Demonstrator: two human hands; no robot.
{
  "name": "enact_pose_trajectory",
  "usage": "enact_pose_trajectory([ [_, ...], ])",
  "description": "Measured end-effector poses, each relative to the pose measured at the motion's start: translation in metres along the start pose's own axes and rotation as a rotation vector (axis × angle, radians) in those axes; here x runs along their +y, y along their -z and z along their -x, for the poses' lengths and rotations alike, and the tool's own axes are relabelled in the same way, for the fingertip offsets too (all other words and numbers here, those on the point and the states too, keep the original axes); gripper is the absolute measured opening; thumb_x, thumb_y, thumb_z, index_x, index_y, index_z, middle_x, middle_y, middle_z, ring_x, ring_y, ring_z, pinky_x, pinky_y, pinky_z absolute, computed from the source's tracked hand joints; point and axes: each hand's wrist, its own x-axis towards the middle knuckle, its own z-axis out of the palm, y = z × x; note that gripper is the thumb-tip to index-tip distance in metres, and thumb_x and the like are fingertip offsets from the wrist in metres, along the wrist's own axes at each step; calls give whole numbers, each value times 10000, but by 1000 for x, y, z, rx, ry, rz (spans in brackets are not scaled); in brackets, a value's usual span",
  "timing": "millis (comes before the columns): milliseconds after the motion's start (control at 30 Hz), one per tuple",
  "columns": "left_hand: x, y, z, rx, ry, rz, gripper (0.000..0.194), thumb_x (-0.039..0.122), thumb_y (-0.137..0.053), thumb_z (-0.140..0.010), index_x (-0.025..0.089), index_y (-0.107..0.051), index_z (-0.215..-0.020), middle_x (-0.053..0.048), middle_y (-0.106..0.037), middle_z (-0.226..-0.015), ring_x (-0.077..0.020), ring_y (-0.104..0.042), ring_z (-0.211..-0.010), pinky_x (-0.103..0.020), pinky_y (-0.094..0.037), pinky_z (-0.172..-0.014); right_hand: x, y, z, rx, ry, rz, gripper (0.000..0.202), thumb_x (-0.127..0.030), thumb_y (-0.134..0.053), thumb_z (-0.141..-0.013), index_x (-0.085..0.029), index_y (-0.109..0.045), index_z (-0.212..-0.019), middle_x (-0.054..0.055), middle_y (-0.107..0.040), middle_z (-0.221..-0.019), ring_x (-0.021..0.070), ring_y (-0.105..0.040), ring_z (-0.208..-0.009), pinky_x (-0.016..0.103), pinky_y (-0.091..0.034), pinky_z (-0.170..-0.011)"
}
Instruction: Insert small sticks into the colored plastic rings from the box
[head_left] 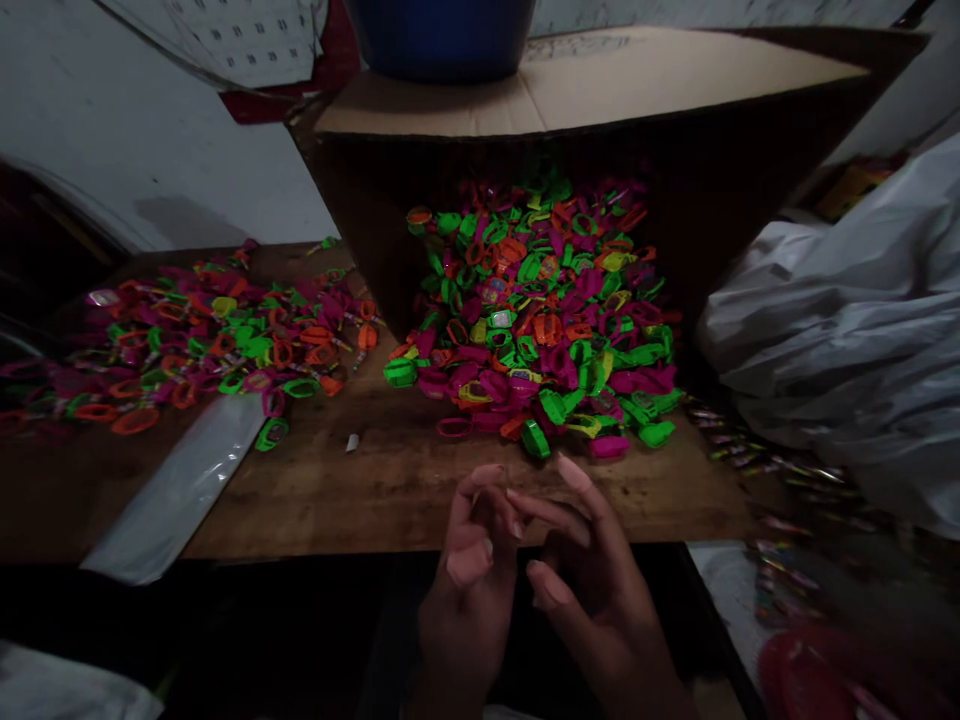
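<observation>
My left hand point(472, 590) and my right hand point(607, 590) are raised close together at the front edge of the wooden table. On my left hand the fingers are loosely bent and the thumb stands apart. A finger of my right hand reaches across to the left fingertips, while its index finger and thumb are spread. Pale coverings seem to wrap several fingertips. Neither hand shows anything held. Just beyond them lies a heap of toy watches point(532, 350) in green, pink, orange and yellow, spilling out of a cardboard box point(600, 95) on its side.
More toy watches point(225, 340) form a second pile at left. Flat clear plastic bags point(180, 490) lie on the table point(300, 510). A blue container point(442, 40) stands on the box. At right are a white plastic sack point(840, 330) and small wrapped pieces point(780, 460).
</observation>
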Motion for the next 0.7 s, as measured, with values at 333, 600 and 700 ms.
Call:
enact_pose_trajectory([
  [333, 0, -4, -1, -114, -24, -58, 433, 337, -632, -692, 223, -719, -1101, -80, -653, -967, -263, -556, -1015, -408, -408, -984, -1, 12, -2, 8, 15, -118, 678, -352, -573, -918, -360, -218, -1495, 114, -581, -1331, 179, -647, -771, 349, -573, -718],
  [600, 2, -4, 6, -251, 22, -105, 249, 365, -571, -753, 169, -708, -686, -113, -634, -1160, -350, -499, -1187, -448, -388, -1029, -7, 12, -5, 52, 14, -224, 625, -404, -596, -905, -381, -301, -1456, 93, -579, -1338, 156, -636, -768, 339, -557, -769],
  [700, 1, -2, 6, -244, 15, -138, 248, 359, -580, -757, 177, -675, -617, -117, -643, -1150, -343, -514, -1163, -453, -394, -1018, -10, 11, -5, 84, 42, -228, 619, -428, -601, -897, -359, -324, -1446, 109, -573, -1347, 181, -651, -806, 340, -565, -728],
])
